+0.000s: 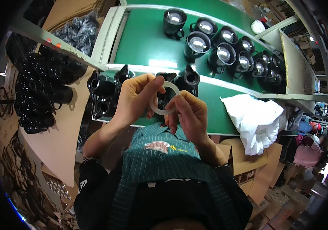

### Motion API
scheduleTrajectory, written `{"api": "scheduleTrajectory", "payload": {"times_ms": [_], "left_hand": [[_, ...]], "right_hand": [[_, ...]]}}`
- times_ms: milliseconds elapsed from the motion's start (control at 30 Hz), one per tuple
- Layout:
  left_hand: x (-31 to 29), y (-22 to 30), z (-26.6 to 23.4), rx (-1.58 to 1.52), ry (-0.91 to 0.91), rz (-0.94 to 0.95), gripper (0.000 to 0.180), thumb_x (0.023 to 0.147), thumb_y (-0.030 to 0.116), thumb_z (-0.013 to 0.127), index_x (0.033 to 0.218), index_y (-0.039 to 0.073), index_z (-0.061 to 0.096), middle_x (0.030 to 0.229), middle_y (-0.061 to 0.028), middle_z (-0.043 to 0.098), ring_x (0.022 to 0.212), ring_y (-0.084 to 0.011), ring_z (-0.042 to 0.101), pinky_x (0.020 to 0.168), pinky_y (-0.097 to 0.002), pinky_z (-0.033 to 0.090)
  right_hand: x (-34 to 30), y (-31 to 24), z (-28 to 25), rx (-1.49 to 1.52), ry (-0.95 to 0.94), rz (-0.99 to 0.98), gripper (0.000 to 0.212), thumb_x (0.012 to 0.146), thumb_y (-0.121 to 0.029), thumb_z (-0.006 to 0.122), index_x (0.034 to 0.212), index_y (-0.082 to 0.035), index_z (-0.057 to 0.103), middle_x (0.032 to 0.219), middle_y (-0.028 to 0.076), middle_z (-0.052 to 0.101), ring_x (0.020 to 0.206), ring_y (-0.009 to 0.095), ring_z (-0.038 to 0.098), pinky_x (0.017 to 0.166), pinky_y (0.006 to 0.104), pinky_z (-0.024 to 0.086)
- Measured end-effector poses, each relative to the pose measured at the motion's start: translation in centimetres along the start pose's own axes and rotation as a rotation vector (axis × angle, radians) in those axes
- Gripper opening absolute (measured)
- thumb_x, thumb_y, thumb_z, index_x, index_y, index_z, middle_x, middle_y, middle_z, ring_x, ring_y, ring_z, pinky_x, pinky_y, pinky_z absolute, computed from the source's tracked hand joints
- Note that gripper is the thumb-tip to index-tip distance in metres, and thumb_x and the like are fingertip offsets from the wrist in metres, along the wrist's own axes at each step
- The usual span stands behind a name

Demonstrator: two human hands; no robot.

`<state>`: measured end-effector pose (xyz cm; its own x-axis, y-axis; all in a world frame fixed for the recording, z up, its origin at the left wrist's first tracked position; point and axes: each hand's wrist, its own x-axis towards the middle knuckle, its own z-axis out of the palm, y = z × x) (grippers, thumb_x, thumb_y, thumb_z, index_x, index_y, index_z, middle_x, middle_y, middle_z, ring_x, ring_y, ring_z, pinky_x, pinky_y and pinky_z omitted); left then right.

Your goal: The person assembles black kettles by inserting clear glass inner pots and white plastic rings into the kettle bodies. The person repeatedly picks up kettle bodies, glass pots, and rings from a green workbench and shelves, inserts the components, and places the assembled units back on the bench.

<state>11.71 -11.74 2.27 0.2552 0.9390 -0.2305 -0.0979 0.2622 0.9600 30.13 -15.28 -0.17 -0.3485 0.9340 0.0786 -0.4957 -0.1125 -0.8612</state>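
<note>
Between my two hands is a translucent white ring (174, 87), held up in front of my striped apron. My left hand (141, 96) pinches its left side between thumb and fingers. On the lower right side, my right hand (190, 115) grips the same ring with thumb and fingertips. Behind my hands stand glossy black spouted parts (190, 80) on the green table, partly hidden by my fingers. More such black parts (104, 86) are grouped just left of my left hand.
Several black cups with shiny insides (198, 44) stand on the green belt (144, 38) beyond a pale rail. A white cloth (254, 119) lies at the right, above an open cardboard box (248, 163). Black pieces (41, 88) are piled on cardboard at left.
</note>
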Motion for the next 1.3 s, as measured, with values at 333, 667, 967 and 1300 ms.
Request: {"api": "scheduleTrajectory", "payload": {"times_ms": [333,667,967,1300], "left_hand": [[-0.9,-2.7,-0.4,-0.295,0.019,-0.078,0.065,0.107,0.06,0.043,0.09,0.0,0.063,0.061,-0.0048,0.061,0.044,-0.0106,0.059,0.038,-0.0217,0.046],[-1.0,-2.8,-0.6,-0.266,0.005,-0.098,0.07,0.106,0.063,0.039,0.086,0.001,0.065,0.062,-0.007,0.063,0.045,-0.0135,0.062,0.039,-0.0224,0.048],[-1.0,-3.2,-0.6,-0.253,-0.025,-0.077,0.068,0.106,0.061,0.042,0.084,0.001,0.065,0.062,-0.0079,0.064,0.044,-0.0142,0.062,0.04,-0.0229,0.048],[-1.4,-2.8,-0.2,-0.14,-0.055,-0.035,0.038,0.107,0.036,0.06,0.089,0.003,0.064,0.064,-0.0048,0.064,0.049,-0.0086,0.06,0.046,-0.0204,0.045]], "right_hand": [[-1.0,1.2,-0.4,0.261,0.023,0.117,0.039,0.113,-0.03,0.044,0.101,0.004,0.061,0.065,0.012,0.063,0.054,0.016,0.064,0.043,0.0249,0.049],[-1.2,0.7,-0.1,0.116,0.043,0.086,0.04,0.112,-0.032,0.047,0.098,0.002,0.062,0.065,0.011,0.064,0.052,0.013,0.063,0.043,0.0237,0.048],[-1.4,0.5,0.1,0.065,0.069,0.077,0.038,0.112,-0.03,0.049,0.095,0.002,0.062,0.064,0.009,0.064,0.049,0.013,0.061,0.045,0.0232,0.047],[-1.6,0.4,-0.3,0.026,0.116,0.124,0.042,0.112,-0.035,0.046,0.097,0.001,0.061,0.069,0.011,0.064,0.052,0.013,0.061,0.046,0.0235,0.048]]}}
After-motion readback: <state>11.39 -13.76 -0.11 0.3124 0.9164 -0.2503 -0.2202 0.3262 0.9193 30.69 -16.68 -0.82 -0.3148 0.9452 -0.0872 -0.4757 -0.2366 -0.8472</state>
